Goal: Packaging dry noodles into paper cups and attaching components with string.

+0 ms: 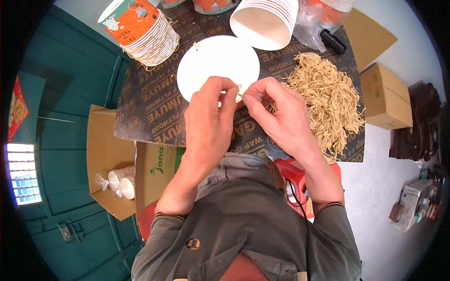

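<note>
In the head view, a short beige string [240, 90] is between the fingertips of the two hands. The left hand [208, 117] and the right hand [283, 114] both pinch it narrowly, their fingertips almost meeting. Beneath them stands a white round bucket [218, 58], whose near edge the hands partly hide. A pile of strings [328, 100] lies on the desk [154, 107], just beside the right hand, which covers its near left edge. Farther away are a stack of white buckets [262, 23], a string-wrapped orange stack [140, 33] and a black object [333, 41].
</note>
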`<control>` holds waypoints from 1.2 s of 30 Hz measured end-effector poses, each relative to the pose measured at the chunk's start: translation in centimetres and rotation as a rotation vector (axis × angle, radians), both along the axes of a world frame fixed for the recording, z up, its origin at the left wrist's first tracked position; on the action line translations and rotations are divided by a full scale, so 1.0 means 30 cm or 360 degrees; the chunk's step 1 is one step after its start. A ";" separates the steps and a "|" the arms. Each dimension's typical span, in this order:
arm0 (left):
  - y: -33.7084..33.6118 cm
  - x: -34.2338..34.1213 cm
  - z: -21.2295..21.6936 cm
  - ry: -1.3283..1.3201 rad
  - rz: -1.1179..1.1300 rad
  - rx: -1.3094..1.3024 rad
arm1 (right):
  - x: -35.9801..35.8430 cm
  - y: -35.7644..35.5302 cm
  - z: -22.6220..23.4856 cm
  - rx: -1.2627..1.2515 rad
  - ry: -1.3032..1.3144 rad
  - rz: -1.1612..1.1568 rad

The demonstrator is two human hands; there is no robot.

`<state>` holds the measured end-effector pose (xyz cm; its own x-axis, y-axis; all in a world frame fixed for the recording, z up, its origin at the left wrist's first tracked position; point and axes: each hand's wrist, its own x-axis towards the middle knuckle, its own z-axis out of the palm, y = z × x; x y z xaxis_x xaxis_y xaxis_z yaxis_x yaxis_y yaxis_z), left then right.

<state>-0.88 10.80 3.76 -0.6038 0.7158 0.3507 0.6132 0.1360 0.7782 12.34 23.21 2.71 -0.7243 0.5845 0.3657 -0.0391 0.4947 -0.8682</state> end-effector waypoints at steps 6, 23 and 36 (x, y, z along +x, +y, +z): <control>0.002 -0.012 0.013 0.0002 -0.0038 -0.0013 | 0.025 0.008 -0.060 -0.0074 -0.0043 0.0022; 0.058 -0.043 -0.016 -0.0220 -0.0334 0.0342 | 0.039 0.007 -0.095 -0.0119 0.0166 -0.0091; 0.038 -0.059 0.049 0.0255 -0.0442 0.0025 | 0.018 0.052 -0.097 0.0940 0.0497 -0.0225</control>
